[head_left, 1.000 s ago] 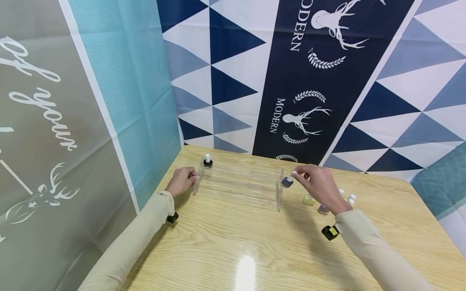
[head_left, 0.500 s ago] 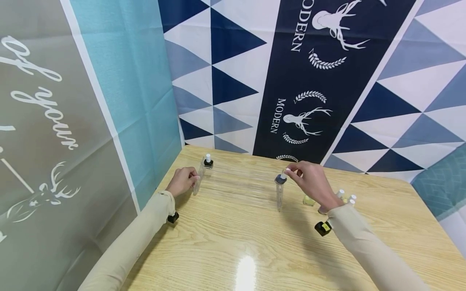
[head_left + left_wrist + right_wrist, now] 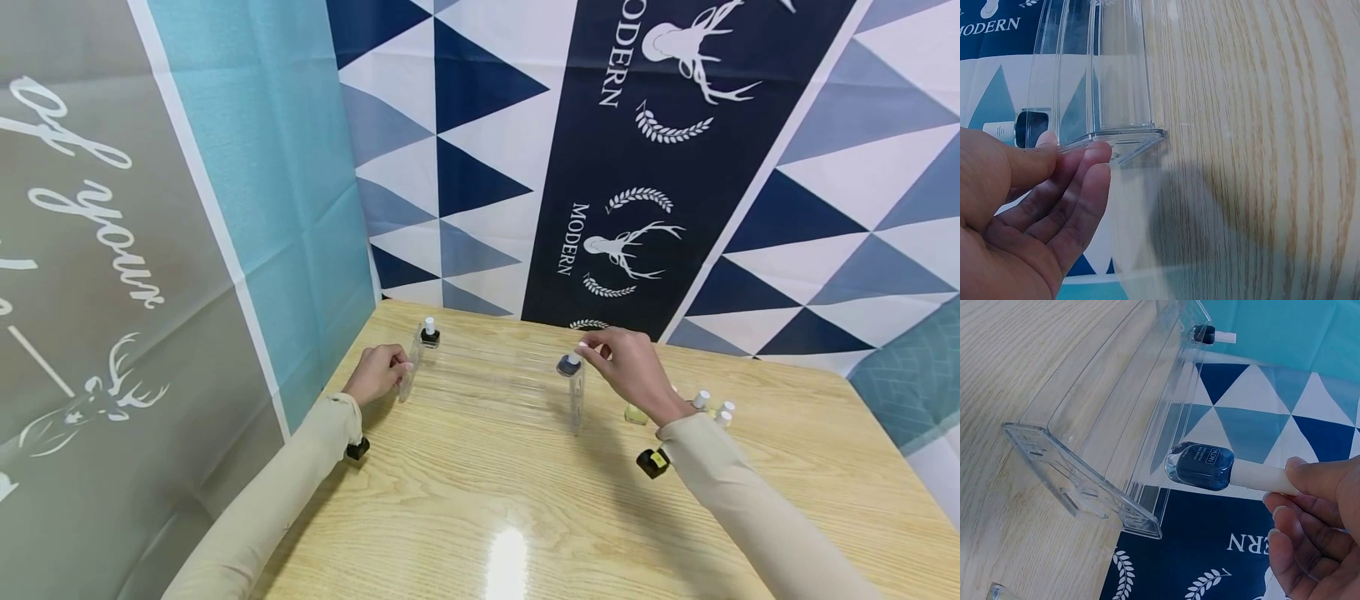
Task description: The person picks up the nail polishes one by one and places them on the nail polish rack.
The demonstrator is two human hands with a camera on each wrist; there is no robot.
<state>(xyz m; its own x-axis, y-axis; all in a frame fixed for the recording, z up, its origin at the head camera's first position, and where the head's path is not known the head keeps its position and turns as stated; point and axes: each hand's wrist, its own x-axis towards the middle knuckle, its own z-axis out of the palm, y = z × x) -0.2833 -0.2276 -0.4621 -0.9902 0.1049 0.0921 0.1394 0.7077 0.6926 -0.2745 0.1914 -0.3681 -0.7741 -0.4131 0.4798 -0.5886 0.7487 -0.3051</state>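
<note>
Head view: A clear acrylic rack (image 3: 495,382) stands near the rear edge of the bench (image 3: 420,500). The right hand (image 3: 626,358) pinches the white cap of a dark blue nail polish bottle (image 3: 568,365), held over the rack's right end. The bottle lies below and left of the right hand, by far the nearer one. The left hand (image 3: 375,372) grips the rack's left end. A black nail polish bottle (image 3: 430,337) sits at that end, toward the bench's rear left corner.

Left wrist view: Thumb and fingers pinch the end panel; the dark blue bottle does not show.

Right wrist view: The held bottle's long axis runs nearly parallel to the black bottle's, judged close to upright. Label lettering shows, unseen from the head. Contact between base and rack cannot be confirmed.
</note>
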